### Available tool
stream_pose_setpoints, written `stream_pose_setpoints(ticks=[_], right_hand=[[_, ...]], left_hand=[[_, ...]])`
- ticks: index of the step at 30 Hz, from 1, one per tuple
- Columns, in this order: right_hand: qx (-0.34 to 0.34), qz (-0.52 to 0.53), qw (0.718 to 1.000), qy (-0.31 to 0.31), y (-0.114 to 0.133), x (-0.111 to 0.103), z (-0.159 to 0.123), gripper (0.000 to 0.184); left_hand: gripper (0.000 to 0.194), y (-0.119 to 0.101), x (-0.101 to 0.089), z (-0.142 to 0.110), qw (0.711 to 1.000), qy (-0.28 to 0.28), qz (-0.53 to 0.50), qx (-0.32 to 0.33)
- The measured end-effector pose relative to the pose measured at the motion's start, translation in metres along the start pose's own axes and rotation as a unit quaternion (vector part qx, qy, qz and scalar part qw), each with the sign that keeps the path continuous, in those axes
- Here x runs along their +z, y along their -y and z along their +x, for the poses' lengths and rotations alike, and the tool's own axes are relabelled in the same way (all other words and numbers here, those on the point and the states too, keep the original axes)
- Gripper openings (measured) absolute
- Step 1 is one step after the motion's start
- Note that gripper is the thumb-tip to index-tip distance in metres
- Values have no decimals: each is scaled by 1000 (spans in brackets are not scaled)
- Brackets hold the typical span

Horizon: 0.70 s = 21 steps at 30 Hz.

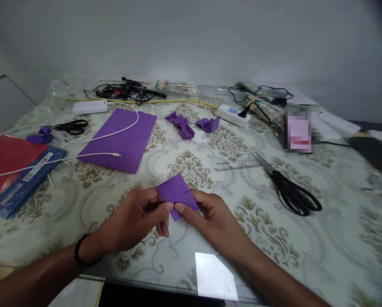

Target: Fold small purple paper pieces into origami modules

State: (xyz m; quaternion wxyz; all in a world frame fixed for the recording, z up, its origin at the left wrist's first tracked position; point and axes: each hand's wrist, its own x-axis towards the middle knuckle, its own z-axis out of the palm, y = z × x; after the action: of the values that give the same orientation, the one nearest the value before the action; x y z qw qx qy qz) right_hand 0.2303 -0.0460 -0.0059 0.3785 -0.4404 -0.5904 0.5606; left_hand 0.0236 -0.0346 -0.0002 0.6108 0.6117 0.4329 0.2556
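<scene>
A small purple square of folded paper [177, 189] is held up just above the table, turned with one corner toward me. A crease or slit runs across its middle. My left hand [141, 217] pinches its left side, thumb on top near the lower corner. On the right side my right hand [215, 217] grips it too, with its thumb tip beside the left one. The fingers behind the paper are partly hidden. Beyond the hands lie several folded purple paper pieces [180, 124] and another folded purple piece [209, 124]. Larger purple sheets [120, 145] rest to the left.
Black-handled scissors [293, 192] and a clear ruler [238, 166] lie at right. A phone [299, 132] and a power strip [233, 115] are farther back. At left are a red sheet [10, 162], a blue packet [27, 181], smaller scissors [72, 126] and a white cable [111, 154].
</scene>
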Motion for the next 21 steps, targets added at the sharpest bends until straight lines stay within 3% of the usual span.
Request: stream_pose_setpoints(ticks=[9,21], right_hand=[[5,121,993,12,-6,2,1,24],[-11,47,998,-34,-6,-1,-4,28]], left_hand=[[15,0,1,0,1000,8,7,11],[22,-7,2,-6,998,-3,-28,-49]])
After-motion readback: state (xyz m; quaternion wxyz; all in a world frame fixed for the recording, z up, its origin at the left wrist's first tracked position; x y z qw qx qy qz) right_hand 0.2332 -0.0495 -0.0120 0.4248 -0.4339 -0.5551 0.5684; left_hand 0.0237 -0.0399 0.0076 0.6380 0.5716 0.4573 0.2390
